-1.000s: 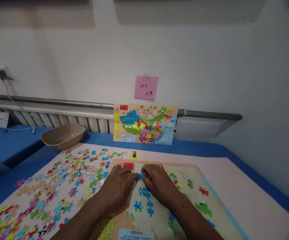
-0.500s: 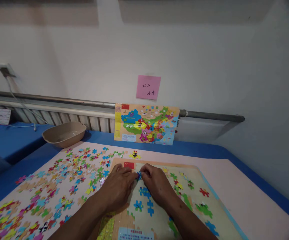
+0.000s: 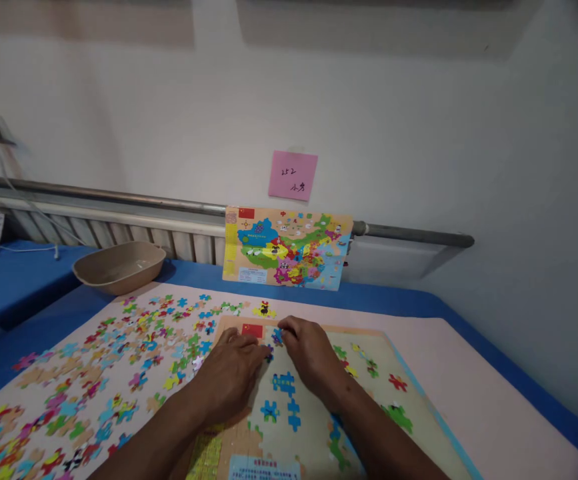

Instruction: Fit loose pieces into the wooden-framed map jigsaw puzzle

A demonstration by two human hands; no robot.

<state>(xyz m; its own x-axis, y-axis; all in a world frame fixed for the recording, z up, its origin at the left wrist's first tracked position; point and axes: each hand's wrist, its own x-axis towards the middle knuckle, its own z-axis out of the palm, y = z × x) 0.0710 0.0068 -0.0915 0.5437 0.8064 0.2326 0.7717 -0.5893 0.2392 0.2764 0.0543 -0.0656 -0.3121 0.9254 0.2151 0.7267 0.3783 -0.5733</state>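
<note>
My right hand (image 3: pixel 309 352) pinches a blue and purple puzzle piece (image 3: pixel 277 337) between thumb and fingertips, low over the puzzle board (image 3: pixel 313 427). At the fingertips of my left hand (image 3: pixel 231 370) is another small dark blue and purple puzzle piece (image 3: pixel 269 353); the fingers are curled, and the thumb is mostly hidden. Just below both hands lie joined blue pieces (image 3: pixel 283 383) with lettering and a separate blue piece (image 3: pixel 270 411). The printed red flag (image 3: pixel 252 331) shows at the board's upper left, beyond my left hand.
Many loose puzzle pieces (image 3: pixel 83 380) are spread left of the board. A tan basin (image 3: pixel 121 267) stands at the back left. The colourful reference map (image 3: pixel 289 250) leans against the pipe (image 3: pixel 419 235), below a pink note (image 3: pixel 293 175). More pieces (image 3: pixel 396 419) lie on the board's right.
My hands have moved apart slightly; my right hand has shifted up with its piece, away from my left fingertips. The view has turned a little to the right.
</note>
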